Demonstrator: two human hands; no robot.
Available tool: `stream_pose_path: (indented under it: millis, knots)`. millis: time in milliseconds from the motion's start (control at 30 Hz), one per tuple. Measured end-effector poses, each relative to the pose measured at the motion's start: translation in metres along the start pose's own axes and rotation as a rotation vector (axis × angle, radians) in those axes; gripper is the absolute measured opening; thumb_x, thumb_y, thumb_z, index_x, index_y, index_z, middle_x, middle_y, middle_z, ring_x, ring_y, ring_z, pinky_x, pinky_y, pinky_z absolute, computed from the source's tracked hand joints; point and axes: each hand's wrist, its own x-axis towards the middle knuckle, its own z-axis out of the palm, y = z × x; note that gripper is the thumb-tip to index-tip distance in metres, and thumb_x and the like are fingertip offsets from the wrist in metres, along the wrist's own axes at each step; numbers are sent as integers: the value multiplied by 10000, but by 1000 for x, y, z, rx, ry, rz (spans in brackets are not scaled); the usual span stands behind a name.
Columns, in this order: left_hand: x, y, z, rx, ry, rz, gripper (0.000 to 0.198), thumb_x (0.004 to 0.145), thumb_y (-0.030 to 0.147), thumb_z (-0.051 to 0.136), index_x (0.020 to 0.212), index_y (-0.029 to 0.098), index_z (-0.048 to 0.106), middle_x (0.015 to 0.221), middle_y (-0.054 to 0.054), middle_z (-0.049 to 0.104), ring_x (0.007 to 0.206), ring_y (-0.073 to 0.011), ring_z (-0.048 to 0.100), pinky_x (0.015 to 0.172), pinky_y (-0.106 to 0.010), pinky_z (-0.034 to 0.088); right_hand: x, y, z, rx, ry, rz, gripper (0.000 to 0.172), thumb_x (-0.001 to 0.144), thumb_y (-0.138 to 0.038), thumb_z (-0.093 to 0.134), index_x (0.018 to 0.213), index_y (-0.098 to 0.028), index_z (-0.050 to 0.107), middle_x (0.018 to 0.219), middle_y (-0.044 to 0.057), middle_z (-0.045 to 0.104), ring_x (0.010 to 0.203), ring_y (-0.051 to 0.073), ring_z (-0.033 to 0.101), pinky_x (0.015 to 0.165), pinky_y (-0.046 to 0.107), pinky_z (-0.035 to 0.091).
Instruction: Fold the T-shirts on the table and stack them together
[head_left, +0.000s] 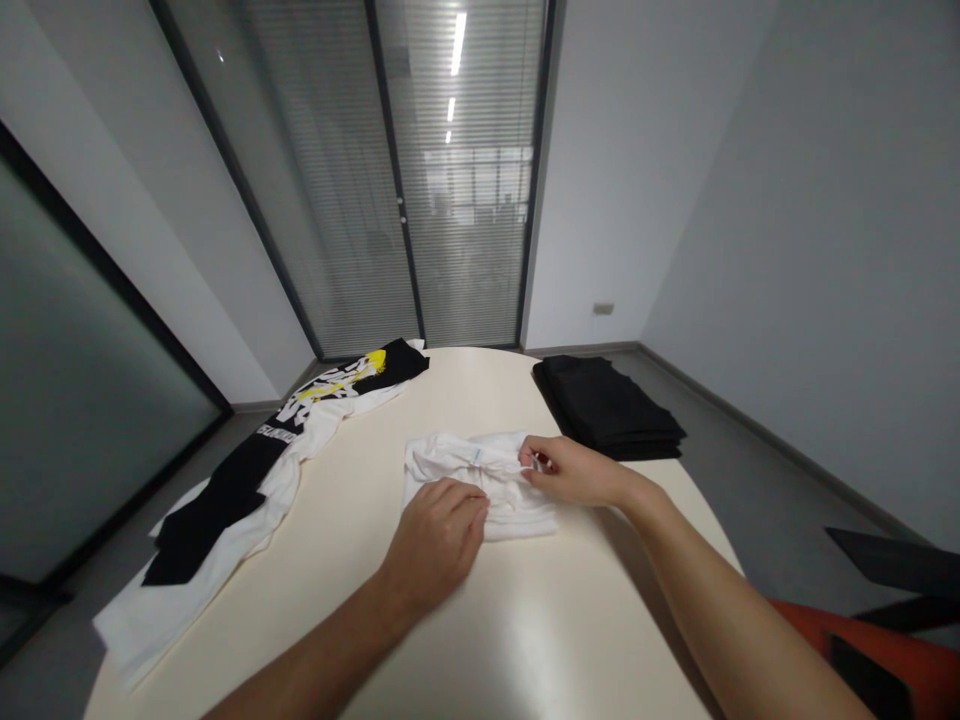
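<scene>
On the table in front of me lies a white shirt, folded into a small rectangle, its top layer wrinkled. A faint bluish mark shows near its middle. My left hand rests on the near left part of the shirt, fingers curled and pressed together on the cloth. At the shirt's right side, my right hand pinches the fabric between thumb and fingers. Cloth under both hands is partly hidden.
A pale round-ended table carries everything. Black and white shirts, one with a yellow and white print, stretch along its left edge. A stack of folded black clothes sits at the right edge. An orange and black chair stands at lower right.
</scene>
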Motion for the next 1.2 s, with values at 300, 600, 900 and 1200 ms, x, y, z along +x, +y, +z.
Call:
stream_pose_path:
  millis: [300, 600, 900, 1200]
  knots:
    - [1, 8, 4, 21, -151, 84, 277, 967, 204, 510, 1211, 169, 637, 1301, -104, 651, 1148, -272, 582, 984, -470, 489, 1, -4, -2, -12, 23, -11, 97, 866, -284, 571, 887, -190, 575, 676, -37, 536, 605, 115, 463, 585, 234, 335]
    - [-1, -3, -3, 43, -21, 78, 143, 937, 149, 517, 964, 175, 655, 962, -74, 694, 899, -229, 622, 803, -395, 504, -1, -11, -5, -22, 146, -68, 63, 799, -227, 605, 849, -189, 595, 698, -33, 541, 628, 115, 462, 597, 231, 338]
    - [-4, -5, 1, 41, -82, 45, 146, 926, 189, 547, 1045, 189, 632, 960, -73, 713, 913, -238, 639, 805, -386, 523, -1, -11, -1, 103, 35, -78, 435, 720, -183, 673, 1150, -203, 612, 827, -25, 622, 677, 116, 514, 630, 220, 386]
    - [-6, -72, -14, -23, 176, -343, 554, 838, 143, 573, 1386, 175, 497, 1440, -154, 543, 1336, -301, 495, 1118, -521, 407, -1, -12, 3, 127, -85, -18, 523, 689, -264, 748, 1196, -189, 643, 847, -13, 648, 723, 129, 555, 689, 237, 430]
